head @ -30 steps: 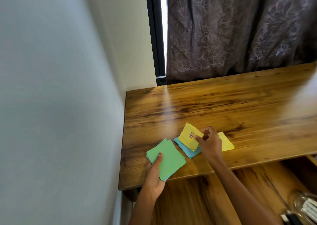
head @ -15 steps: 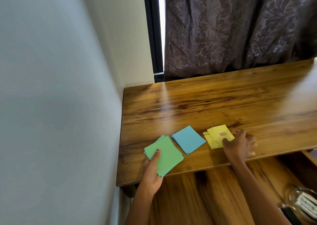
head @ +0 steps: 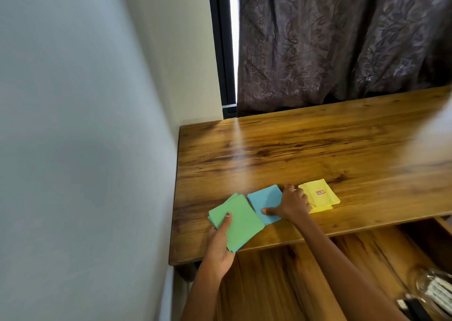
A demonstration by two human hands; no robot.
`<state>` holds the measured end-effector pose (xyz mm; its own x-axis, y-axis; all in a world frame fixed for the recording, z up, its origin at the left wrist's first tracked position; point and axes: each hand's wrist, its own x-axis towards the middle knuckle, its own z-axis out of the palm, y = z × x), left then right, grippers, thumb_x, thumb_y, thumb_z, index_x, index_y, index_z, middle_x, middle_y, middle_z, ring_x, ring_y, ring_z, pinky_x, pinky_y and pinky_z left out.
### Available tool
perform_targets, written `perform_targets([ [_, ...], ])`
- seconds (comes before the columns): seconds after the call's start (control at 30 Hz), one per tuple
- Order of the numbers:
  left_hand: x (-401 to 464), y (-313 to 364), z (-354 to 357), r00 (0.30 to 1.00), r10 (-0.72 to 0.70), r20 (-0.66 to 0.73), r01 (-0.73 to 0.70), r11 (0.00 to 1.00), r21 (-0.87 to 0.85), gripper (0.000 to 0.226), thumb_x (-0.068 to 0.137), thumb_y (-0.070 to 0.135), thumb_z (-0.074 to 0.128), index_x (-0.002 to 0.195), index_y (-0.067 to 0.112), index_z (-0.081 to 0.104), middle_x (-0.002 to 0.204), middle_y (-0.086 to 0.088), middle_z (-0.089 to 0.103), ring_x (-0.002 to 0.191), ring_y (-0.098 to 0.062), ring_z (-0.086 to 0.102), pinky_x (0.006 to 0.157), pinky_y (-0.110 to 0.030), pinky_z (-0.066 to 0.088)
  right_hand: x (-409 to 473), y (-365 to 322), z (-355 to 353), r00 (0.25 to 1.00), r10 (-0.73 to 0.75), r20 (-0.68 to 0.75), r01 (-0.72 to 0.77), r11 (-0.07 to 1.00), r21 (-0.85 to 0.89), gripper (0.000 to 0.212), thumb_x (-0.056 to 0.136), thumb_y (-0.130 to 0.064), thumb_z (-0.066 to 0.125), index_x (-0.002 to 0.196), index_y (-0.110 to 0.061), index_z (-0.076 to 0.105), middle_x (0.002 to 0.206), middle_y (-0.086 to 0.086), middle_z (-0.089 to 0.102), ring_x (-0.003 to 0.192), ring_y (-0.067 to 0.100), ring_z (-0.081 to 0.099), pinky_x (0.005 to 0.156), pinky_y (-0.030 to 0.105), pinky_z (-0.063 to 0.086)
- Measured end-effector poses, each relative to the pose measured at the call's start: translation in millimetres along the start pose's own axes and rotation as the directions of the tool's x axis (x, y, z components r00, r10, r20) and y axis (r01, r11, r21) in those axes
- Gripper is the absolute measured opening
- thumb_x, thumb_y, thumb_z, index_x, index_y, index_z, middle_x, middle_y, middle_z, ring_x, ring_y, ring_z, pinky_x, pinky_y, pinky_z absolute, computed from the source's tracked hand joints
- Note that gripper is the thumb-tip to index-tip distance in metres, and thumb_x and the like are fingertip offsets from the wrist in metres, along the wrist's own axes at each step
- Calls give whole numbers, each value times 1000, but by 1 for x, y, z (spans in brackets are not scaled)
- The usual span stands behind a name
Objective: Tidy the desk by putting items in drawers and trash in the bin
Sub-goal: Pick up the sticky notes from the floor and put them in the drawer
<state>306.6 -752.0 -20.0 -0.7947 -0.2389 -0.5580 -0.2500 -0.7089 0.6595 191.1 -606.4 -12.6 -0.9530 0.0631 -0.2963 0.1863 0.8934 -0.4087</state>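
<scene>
Three stacks of square paper notes lie near the front left of the wooden desk [head: 318,149]. My left hand [head: 220,242] holds the green stack [head: 238,219] at the desk's front edge, thumb on top. A blue stack [head: 265,199] lies just right of it. My right hand [head: 292,204] grips the blue stack's right side, thumb pressed on its near corner and fingers curled at its far edge. A yellow stack [head: 320,194] with a small red label lies right of that hand, partly hidden by it.
An open wooden drawer [head: 305,284] extends below the desk's front edge. In its right corner sit a glass container [head: 435,289] and a black item [head: 413,307]. A white wall bounds the desk's left side; a dark curtain [head: 342,39] hangs behind.
My right hand laid a yellow sheet on the yellow stack, then moved left and took hold of the blue stack. My left hand stays on the green stack.
</scene>
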Motion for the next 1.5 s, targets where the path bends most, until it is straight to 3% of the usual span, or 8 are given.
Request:
perform_targets([
  [0.2, 0, -1, -1, 1000, -4, 6, 4, 1000, 9, 20, 92, 18, 57, 111, 13, 55, 102, -13, 69, 90, -26, 65, 66, -34, 50, -1, 4, -2, 999, 34, 17, -33, 998, -47, 84, 75, -48, 71, 139, -12, 31, 147, 14, 26, 136, 33, 24, 106, 46, 29],
  [0.33, -3, 0, 1, 1000, -9, 7, 9, 1000, -15, 19, 92, 18, 57, 110, 13, 56, 99, -12, 69, 88, -25, 65, 65, -33, 51, -8, 2, -10, 980, 10, -197, 79, 895, 438, 43, 92, -28, 56, 128, -9, 42, 127, 14, 50, 113, 29, 49, 90, 43, 45],
  [0.47, -3, 0, 0, 1000, 3, 5, -3, 1000, -3, 16, 92, 24, 56, 105, 14, 56, 95, -12, 69, 85, -26, 65, 66, -34, 51, -24, -6, -28, 982, -147, -118, 185, 636, 749, 30, 91, -20, 59, 116, -6, 48, 111, 12, 59, 92, 20, 58, 68, 31, 50],
  [0.77, -3, -2, 3, 997, 62, 44, -64, 997, 42, 28, 88, 35, 57, 108, 16, 57, 98, -15, 69, 85, -28, 67, 69, -39, 56, -51, -16, 17, 936, -338, 92, 227, 785, 577, 54, 72, -24, 79, 110, -18, 41, 113, 3, 48, 101, 18, 52, 81, 34, 54],
  [0.9, -1, -8, 16, 958, 283, -36, -262, 922, 284, 25, 87, 35, 61, 105, 17, 57, 95, -10, 69, 79, -22, 68, 59, -29, 57, -56, -14, 8, 877, -430, 215, 153, 673, 724, 49, 79, -10, 72, 118, -19, 42, 113, 5, 56, 94, 15, 60, 69, 23, 55],
  [1.1, -2, 5, 37, 725, 688, 44, -591, 587, 553, 29, 86, 34, 64, 109, 21, 53, 96, 4, 63, 86, -7, 64, 59, -15, 52, -65, -26, -1, 900, -424, -102, 321, 484, 814, 32, 83, 5, 62, 107, -11, 48, 91, -3, 59, 78, 2, 57, 61, 9, 49],
  [1.37, -2, -8, 34, 853, 522, 7, -488, 793, 364, 28, 96, 34, 44, 110, 13, 54, 94, -2, 62, 81, -9, 61, 56, -11, 49, -69, -18, 28, 908, -414, -66, 289, 504, 814, 50, 85, 4, 60, 116, -21, 31, 106, -2, 51, 99, 10, 55, 71, 17, 54],
  [1.5, -2, -14, 33, 864, 504, -8, -476, 820, 318, 25, 96, 33, 45, 111, 16, 55, 95, -2, 62, 84, -10, 61, 60, -14, 49, -74, -19, 33, 912, -404, -79, 223, 325, 919, 43, 86, -11, 62, 116, -25, 35, 111, 6, 53, 98, 11, 56, 72, 20, 53],
])
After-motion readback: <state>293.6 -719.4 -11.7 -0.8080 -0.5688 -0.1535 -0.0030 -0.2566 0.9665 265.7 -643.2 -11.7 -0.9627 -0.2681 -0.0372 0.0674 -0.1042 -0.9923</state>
